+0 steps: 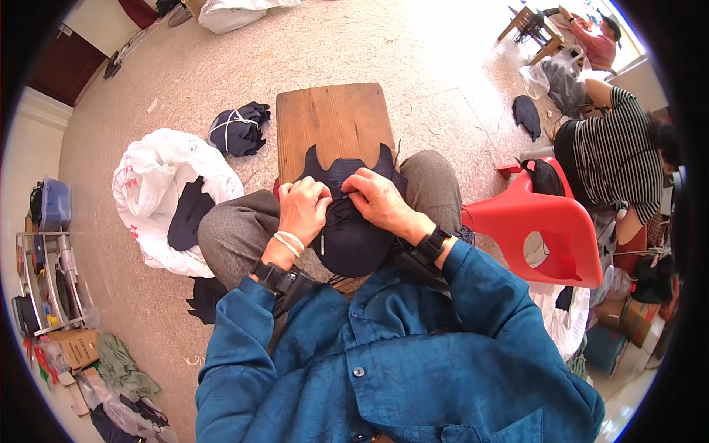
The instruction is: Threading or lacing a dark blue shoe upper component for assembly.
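Observation:
A dark navy fabric shoe upper (pixel 354 251) lies across my lap and the near end of a wooden bench (pixel 332 111). Its rounded toe points at me, and two pointed flaps stick out at the far end. Dark lacing (pixel 341 214) runs over its middle. My left hand (pixel 301 210) is closed at the left edge of the lacing, fingertips pinching the upper. Opposite it, my right hand (pixel 380 201) pinches what looks like the dark lace, close to the left fingers. A thin pale stick-like piece (pixel 322 244) hangs below my left hand.
On the left stand a white plastic bag (pixel 166 148) with dark pieces and a string-tied dark bundle (pixel 240 129). A red plastic chair (pixel 546 229) is close on my right. Beyond it sits a person in a striped shirt (pixel 620 148); another person (pixel 594 44) sits farther off.

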Demonstrator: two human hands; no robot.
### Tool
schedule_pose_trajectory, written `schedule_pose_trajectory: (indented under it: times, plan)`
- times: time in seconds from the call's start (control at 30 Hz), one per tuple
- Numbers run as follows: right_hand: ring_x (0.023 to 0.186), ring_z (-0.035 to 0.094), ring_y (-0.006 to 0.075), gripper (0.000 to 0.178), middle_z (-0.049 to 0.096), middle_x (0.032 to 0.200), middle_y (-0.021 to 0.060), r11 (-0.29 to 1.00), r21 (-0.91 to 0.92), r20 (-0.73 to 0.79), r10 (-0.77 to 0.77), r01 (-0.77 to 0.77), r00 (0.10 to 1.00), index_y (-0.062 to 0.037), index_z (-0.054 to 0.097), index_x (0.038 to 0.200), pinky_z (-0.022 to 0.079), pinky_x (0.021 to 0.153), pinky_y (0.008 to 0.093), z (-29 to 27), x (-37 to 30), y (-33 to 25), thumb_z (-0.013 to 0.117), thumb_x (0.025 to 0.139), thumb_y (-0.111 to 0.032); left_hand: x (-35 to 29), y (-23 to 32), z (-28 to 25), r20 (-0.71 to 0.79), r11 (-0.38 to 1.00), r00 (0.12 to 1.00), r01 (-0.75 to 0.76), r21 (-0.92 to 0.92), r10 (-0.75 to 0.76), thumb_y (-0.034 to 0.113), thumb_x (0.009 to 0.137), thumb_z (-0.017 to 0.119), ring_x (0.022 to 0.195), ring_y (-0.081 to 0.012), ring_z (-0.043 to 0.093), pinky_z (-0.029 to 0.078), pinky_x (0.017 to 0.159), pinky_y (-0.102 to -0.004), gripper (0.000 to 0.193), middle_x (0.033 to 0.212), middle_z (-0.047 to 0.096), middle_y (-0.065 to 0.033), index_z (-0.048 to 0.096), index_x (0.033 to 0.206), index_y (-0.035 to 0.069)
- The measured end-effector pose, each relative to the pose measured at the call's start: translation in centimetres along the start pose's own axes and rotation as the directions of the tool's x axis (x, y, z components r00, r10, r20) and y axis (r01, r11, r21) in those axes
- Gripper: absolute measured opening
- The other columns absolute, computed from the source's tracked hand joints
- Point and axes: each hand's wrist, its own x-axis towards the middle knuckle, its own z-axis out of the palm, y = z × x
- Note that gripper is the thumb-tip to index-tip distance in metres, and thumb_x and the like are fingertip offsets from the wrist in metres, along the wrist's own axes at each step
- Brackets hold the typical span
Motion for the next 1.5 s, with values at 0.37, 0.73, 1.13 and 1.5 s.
schedule_pose_trajectory:
  times: [0.37,0.73,1.13,1.5]
  plan:
    - [0.085,0.065,0.0356,0.007,0.061,0.09,0.0135,0.964,-0.246,0.067,-0.083,0.097,0.994,-0.0052,0.062,0.09,0.054,0.071,0.0439,0.2,0.6,-1.5,0.067,0.084,-0.007,-1.0,-0.3,0.0,-0.026,0.994,0.994,0.103,-0.035,-0.104,0.019,0.086,0.073,0.076,-0.0224,0.062,0.04,0.086,-0.0412,0.011,0.08,0.063,-0.0038,0.072,0.081,0.01]
    - [0.088,0.067,0.0397,0.013,0.065,0.09,0.0195,0.909,-0.417,0.253,0.098,0.017,0.963,-0.0014,0.063,0.084,0.055,0.077,0.0485,-3.5,2.1,-0.9,0.065,0.074,-0.01,-0.5,-1.1,0.0,-0.024,0.978,0.995,0.086,-0.191,-0.093,0.01,0.093,0.062,0.079,-0.0312,0.066,0.051,0.072,-0.0402,0.013,0.086,0.068,-0.014,0.072,0.093,0.002]
    - [0.071,0.063,0.0285,0.008,0.062,0.078,0.0146,0.965,-0.007,0.122,0.261,-0.262,0.958,-0.0024,0.057,0.08,0.051,0.067,0.0379,-7.9,-2.0,-2.6,0.062,0.079,-0.008,-0.4,-0.5,-0.9,0.042,0.977,0.994,0.102,-0.185,-0.096,0.009,0.088,0.068,0.073,-0.0233,0.066,0.052,0.07,-0.0354,0.009,0.084,0.067,-0.0106,0.071,0.093,0.001]
    - [0.084,0.064,0.0076,0.021,0.07,0.095,0.0036,0.158,0.896,0.284,0.515,-0.415,0.809,-0.0008,0.069,0.117,0.051,0.076,0.0205,-6.3,-3.6,-0.9,0.062,0.099,-0.01,2.0,2.5,0.5,-0.061,0.994,0.996,-0.072,-0.082,0.067,0.01,0.085,0.07,0.092,-0.0267,0.063,0.043,0.089,-0.041,0.004,0.09,0.065,-0.0063,0.069,0.089,0.009]
